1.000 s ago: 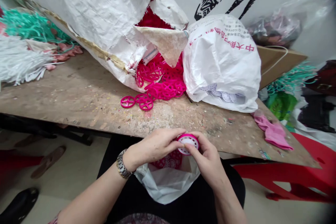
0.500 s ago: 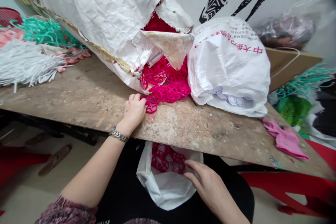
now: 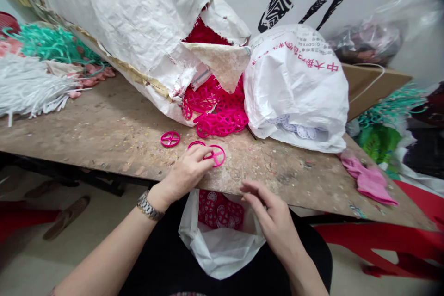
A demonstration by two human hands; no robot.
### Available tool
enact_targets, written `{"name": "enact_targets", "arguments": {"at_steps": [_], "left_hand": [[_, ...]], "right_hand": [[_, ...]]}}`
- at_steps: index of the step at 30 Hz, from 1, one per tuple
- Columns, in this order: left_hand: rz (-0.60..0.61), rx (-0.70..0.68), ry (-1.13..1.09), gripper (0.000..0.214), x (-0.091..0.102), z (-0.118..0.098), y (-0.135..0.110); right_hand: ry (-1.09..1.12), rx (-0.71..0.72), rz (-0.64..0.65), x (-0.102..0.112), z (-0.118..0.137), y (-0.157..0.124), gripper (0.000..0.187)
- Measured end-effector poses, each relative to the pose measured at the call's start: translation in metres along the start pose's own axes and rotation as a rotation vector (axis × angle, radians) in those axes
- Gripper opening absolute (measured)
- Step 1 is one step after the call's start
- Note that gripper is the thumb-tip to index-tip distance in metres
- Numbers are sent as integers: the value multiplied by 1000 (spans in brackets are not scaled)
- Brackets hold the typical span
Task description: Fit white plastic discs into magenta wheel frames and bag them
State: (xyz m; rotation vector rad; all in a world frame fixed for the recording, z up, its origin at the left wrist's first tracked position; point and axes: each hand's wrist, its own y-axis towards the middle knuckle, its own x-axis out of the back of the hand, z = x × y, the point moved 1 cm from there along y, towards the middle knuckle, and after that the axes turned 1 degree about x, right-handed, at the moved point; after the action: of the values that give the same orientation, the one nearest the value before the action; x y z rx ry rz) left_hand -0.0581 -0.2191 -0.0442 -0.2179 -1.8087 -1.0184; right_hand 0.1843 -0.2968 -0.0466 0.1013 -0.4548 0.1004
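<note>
My left hand, with a wristwatch, pinches a pink spoked plastic ring just above the front edge of the worn wooden table. A second pink ring lies flat to its left. My right hand hovers open and empty over the mouth of a white plastic bag on my lap, which holds several pink and white assembled discs. A pile of pink rings spills from a torn white woven sack.
A tied white plastic bag with red print holds white discs at the right. A pink cloth lies on the table's right corner. White and green plastic strands lie far left. A red stool stands at lower right.
My left hand drew back from the ring pile toward me with one pink ring. My right hand rose from the lap bag to the table's edge. Earlier both hands held an assembled disc.
</note>
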Motion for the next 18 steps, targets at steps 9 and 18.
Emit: {"name": "enact_targets", "arguments": {"at_steps": [9,18], "left_hand": [[-67,-95,-255,23,-17,-52,5],[156,742,-1275,42,-37,-60,22]], "right_hand": [[396,-146,-59,-1,14,50,32],[230,27,-123,2,11,51,21]]}}
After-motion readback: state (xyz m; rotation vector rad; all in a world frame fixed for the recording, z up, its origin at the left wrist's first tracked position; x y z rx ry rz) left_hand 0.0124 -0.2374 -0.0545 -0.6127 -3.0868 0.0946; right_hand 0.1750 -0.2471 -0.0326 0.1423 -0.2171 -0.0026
